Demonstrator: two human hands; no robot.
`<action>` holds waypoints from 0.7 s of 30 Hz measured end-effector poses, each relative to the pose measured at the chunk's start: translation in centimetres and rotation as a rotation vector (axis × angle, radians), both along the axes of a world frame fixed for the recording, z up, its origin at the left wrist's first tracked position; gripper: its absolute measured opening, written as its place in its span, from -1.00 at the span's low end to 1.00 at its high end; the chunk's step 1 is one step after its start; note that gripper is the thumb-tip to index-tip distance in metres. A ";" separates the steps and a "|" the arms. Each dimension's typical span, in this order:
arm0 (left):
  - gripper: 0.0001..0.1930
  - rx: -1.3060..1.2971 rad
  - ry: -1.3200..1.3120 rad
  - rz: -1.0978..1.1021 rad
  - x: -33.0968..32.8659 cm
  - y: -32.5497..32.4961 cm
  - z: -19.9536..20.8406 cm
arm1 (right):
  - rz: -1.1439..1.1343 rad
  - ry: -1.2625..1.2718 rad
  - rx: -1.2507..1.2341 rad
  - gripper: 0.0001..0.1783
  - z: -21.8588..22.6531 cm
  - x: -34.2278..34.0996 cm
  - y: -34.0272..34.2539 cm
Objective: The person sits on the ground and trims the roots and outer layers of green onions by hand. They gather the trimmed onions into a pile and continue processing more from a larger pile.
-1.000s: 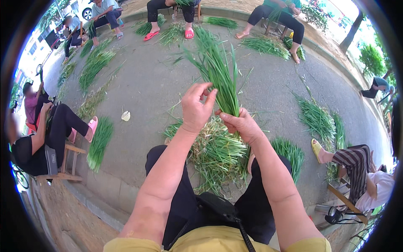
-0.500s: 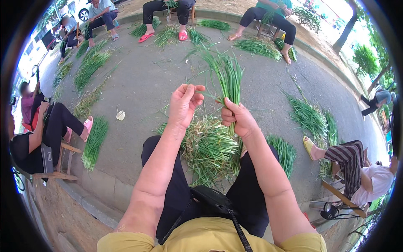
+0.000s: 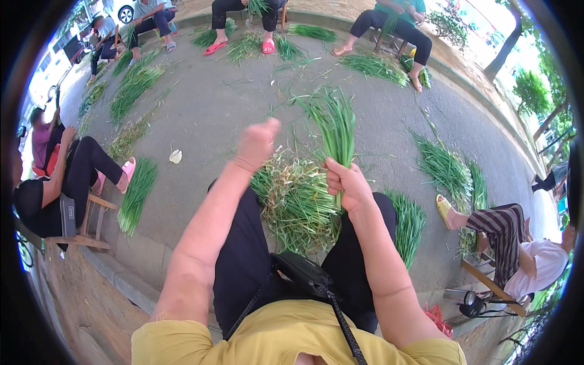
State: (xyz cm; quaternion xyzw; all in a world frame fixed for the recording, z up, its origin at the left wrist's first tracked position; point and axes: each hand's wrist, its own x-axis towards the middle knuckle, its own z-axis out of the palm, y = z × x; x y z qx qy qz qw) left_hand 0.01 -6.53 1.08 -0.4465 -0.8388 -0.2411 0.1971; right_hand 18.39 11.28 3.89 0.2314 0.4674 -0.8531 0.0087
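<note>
My right hand (image 3: 348, 184) is closed around the lower stems of a bunch of green chives (image 3: 336, 125), whose leaves fan upward and away from me. To its left, my left hand (image 3: 258, 143) is raised apart from the bunch. Motion blurs its fingers, and whether it holds a blade cannot be made out. Beneath both hands, between my knees, lies a loose heap of chive trimmings (image 3: 298, 201), a mix of green stems and pale dry leaves. Another pile of chives (image 3: 406, 226) rests on the ground beside my right knee.
A black bag (image 3: 301, 272) hangs at my lap. Red strands (image 3: 437, 319) lie by my right elbow. Seated people surround me with chive piles, such as those at the left (image 3: 137, 194) and right (image 3: 444, 163). A metal flask (image 3: 460, 296) stands by a wooden chair (image 3: 493, 289).
My left hand has moved left, away from the bunch. The bunch in my right hand has dropped slightly toward me. Chive blades now lie farther out on the ground.
</note>
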 end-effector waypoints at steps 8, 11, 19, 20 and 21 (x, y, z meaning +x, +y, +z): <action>-0.26 -0.199 -0.269 0.505 -6.3 -6.0 -5.4 | -0.127 0.203 0.008 -0.78 -1.3 -0.6 -0.1; -0.12 -0.162 -0.663 0.321 -7.6 -7.7 -3.5 | -0.040 0.283 0.000 -0.71 -1.0 -1.4 -0.9; -0.16 0.682 -1.393 -0.576 4.2 -0.2 0.7 | 0.144 0.281 0.204 -0.50 -1.7 -2.3 -2.3; -0.17 0.678 -1.424 -0.707 5.4 -0.2 1.0 | 0.176 0.269 0.249 -0.49 -1.8 -2.4 -2.8; -0.23 0.731 -1.434 -0.676 5.8 -0.1 0.9 | 0.213 0.247 0.313 -0.47 -2.1 -2.4 -3.2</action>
